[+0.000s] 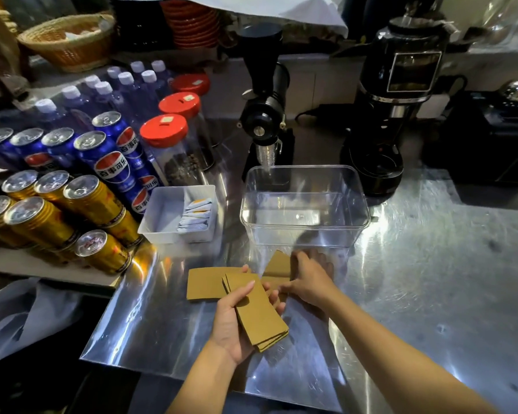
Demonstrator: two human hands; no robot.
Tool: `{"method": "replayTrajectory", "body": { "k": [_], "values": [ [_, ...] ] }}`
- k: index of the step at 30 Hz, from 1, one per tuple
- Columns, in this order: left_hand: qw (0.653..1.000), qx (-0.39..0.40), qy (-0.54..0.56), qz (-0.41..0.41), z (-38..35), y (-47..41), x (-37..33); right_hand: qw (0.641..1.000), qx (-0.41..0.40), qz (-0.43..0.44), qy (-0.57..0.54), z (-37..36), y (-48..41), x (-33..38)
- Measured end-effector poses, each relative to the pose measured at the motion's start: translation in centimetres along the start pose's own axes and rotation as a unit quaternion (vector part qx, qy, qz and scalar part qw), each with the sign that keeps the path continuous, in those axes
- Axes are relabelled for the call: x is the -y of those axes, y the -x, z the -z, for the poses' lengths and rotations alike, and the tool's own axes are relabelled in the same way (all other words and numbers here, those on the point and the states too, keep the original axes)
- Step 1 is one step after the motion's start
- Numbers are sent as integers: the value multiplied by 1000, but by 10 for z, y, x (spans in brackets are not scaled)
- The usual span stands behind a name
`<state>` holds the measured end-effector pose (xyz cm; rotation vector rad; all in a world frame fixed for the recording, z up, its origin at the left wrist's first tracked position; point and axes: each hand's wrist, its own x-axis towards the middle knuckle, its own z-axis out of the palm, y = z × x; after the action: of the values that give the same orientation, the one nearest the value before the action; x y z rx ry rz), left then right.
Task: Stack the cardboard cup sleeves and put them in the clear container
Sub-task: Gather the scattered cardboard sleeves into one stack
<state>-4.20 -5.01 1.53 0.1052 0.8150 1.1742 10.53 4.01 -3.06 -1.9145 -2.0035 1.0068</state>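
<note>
My left hand (232,324) holds a small stack of flat brown cardboard cup sleeves (257,315) above the steel counter, thumb on top. Another sleeve (205,283) lies flat on the counter just left of the stack. My right hand (308,279) rests palm down on further sleeves (278,264) lying in front of the clear container; whether its fingers grip one I cannot tell. The clear container (304,231), a rectangular plastic box with nothing inside, stands just beyond both hands.
A white tray (162,216) with sachets sits left of the container. Blue and gold drink cans (93,198), red-lidded jars (166,144) and water bottles crowd the left. Two black coffee grinders (263,115) stand behind. The steel counter (431,279) stretches right.
</note>
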Motion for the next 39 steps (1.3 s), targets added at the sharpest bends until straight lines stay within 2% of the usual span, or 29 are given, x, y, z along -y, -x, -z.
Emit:
{"method": "replayTrajectory", "body": {
  "k": [6, 11, 14, 17, 20, 24, 29, 32, 36, 39],
  "values": [
    [1000, 8, 6, -16, 4, 3, -4, 1000, 0, -11, -7, 6, -5, 1],
    [1000, 7, 5, -11, 4, 2, -2, 992, 19, 19, -123, 9, 0, -4],
    [1000, 16, 7, -13, 4, 0, -2, 980, -9, 37, -194, 21, 5, -15],
    [999, 24, 18, -23, 4, -4, -3, 963, -63, 37, -258, 43, 10, -29],
    [999, 0, 21, -33, 5, -10, -3, 937, -80, 33, -338, 68, 19, -38],
    [1000, -18, -10, 20, -1, -17, 3, 891, -11, 50, -450, 90, 37, -37],
    [990, 22, -91, 109, -19, -22, 23, 889, 104, 86, -438, 84, 56, -15],
    [982, 38, -117, 145, -23, -22, 31, 905, 95, 84, -407, 74, 58, -7],
    [976, 97, -84, 173, -27, -14, 32, 916, 62, 83, -387, 65, 57, -10],
    [968, 99, -154, 170, -29, -11, 30, 934, 49, 80, -346, 62, 57, -20]
  ]
}}
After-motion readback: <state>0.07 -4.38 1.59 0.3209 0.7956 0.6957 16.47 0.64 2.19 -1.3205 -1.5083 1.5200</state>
